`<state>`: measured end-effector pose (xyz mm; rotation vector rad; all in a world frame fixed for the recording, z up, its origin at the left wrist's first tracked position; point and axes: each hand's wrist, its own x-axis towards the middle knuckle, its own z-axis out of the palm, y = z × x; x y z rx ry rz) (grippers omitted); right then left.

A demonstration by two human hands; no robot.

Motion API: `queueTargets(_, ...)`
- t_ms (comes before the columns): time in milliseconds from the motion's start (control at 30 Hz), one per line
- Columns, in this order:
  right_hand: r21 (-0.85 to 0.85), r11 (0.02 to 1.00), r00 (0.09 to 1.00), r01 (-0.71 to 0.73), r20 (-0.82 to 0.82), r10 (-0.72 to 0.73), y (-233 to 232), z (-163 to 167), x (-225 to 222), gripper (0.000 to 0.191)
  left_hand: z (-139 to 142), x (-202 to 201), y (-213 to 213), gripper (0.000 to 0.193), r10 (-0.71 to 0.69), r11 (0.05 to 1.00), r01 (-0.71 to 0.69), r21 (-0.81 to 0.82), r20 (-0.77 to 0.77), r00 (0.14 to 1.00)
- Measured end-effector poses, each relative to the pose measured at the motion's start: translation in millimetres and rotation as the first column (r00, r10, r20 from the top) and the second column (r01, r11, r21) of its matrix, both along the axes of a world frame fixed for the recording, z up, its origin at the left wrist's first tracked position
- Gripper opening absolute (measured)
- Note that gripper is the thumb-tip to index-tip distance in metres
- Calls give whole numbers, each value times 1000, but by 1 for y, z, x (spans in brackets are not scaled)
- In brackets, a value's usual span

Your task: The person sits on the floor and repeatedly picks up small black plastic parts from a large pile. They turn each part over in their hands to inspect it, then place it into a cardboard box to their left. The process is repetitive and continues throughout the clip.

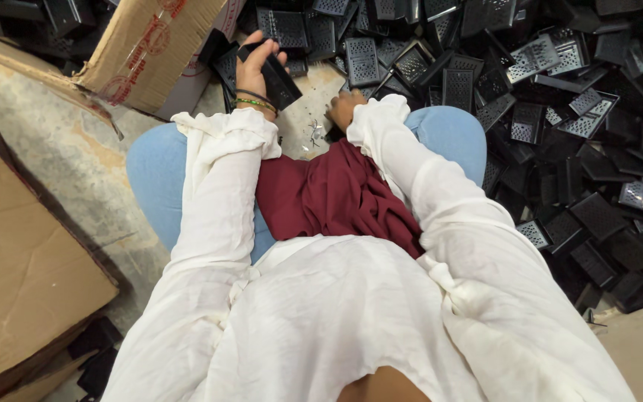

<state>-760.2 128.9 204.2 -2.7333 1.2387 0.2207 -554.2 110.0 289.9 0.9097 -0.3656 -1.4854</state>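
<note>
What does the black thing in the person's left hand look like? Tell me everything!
The black piece is a flat, roughly rectangular part, dark and slightly shiny, like plastic. The left hand grips it, fingers wrapped over its upper end, and holds it tilted above the floor, near the cardboard box. Its holes, if any, cannot be seen from here. Similar pieces lie heaped just behind it.

Left hand (256,71) raised, fingers curled in grip, bangles at wrist; right hand (344,109) lower, knuckles up, fingers hidden; both arms extended forward
</note>
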Motion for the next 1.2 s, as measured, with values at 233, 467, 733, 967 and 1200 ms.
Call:
queueTargets(233, 268, 856, 528, 442, 693, -490, -32, 39, -23, 39, 2, -3, 2, 41, 75, 996, -79, 45, 68, 995)
queueTargets(467, 82, 597, 513, 798, 428, -744, -30, 57, -173, 28, -10, -6, 2, 40, 67, 997, -67, 30, 16, 998)
queueTargets(733, 332, 814, 719, 476, 386, -578, -2, 35, -183, 37, -18, -21, 16, 35, -71, 997, 63, 44, 211, 975)
queueTargets(967, 295, 832, 867, 469, -331, -372, -19, 41, -109, 54, -27, -16, 12, 33, -97, 993, 107, -46, 175, 980)
queueTargets(1200, 630, 773, 449, 74, 671, -590, -18, 36, -93, 32, -14, -30, 14, 20, -273, 958, 280, 54, 455, 848)
